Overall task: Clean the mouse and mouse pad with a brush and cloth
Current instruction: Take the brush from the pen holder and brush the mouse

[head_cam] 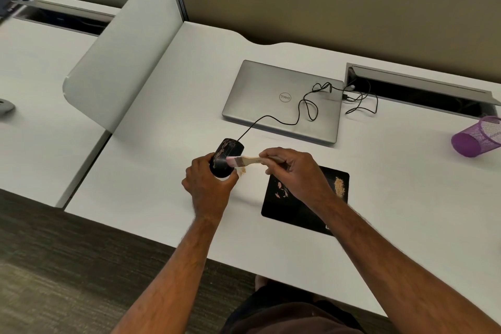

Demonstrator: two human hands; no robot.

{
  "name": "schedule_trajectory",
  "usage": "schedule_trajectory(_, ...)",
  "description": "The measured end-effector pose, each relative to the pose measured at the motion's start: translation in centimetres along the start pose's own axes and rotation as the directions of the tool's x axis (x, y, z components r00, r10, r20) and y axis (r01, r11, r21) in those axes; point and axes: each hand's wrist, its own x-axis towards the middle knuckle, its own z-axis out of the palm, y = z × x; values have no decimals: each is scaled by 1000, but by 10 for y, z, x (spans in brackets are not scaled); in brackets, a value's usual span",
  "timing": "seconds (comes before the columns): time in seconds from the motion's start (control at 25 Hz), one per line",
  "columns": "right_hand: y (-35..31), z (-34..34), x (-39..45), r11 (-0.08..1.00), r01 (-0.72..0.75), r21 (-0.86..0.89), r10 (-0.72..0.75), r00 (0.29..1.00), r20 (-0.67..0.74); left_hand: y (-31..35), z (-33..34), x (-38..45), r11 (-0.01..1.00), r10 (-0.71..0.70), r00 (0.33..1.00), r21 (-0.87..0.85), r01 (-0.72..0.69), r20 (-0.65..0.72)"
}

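Clearly the work was only in its first part. The left hand (208, 184) held the black mouse (226, 157) lifted a little over the desk (162, 144), fingers curled around its body, and the right hand (292, 171) pinched the wooden handle of the brush (241, 161), whose bristles touched the mouse's side. Pale streaks of dirt were on the mouse's top, and a few crumbs lay on the desk just under it. The mouse pad (303, 214), at about four o'clock from the mouse, carried a heap of sawdust-like dirt and some flakes, so it looked untouched. No cloth was visible; wiping seemed not yet started.
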Motion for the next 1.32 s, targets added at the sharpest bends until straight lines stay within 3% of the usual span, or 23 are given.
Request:
schedule_trajectory(0.16,-5,9,1,998,35,-47,-32,997,74,0,3,1,1000,12,1000,16,-12,3)
schedule_trajectory(0.56,1,-1,-3,983,-68,-170,56,995,-77,0,-3,-4,1000,-10,1000,-8,10,1)
schedule_trajectory(0.72,-7,4,-6,998,-57,39,59,997,-49,-3,-3,-5,1000,-8,1000,11,8,7)
schedule_trajectory(0.84,-6,11,-7,997,-68,49,70,997,-33,1,-3,-6,1000,4,1000,13,-4,-2)
schedule_trajectory(1.0,3,13,-12,973,-200,115,212,971,-107,4,-8,-8,1000,1,1000,0,-1,-6)
schedule_trajectory(1.24,-2,14,-12,932,-203,299,245,963,-111,5,-9,-12,1000,1,1000,12,-1,-3)
schedule_trajectory(1.32,-1,15,-12,933,-225,282,262,960,-101,5,-10,-12,1000,3,1000,21,-3,-7)
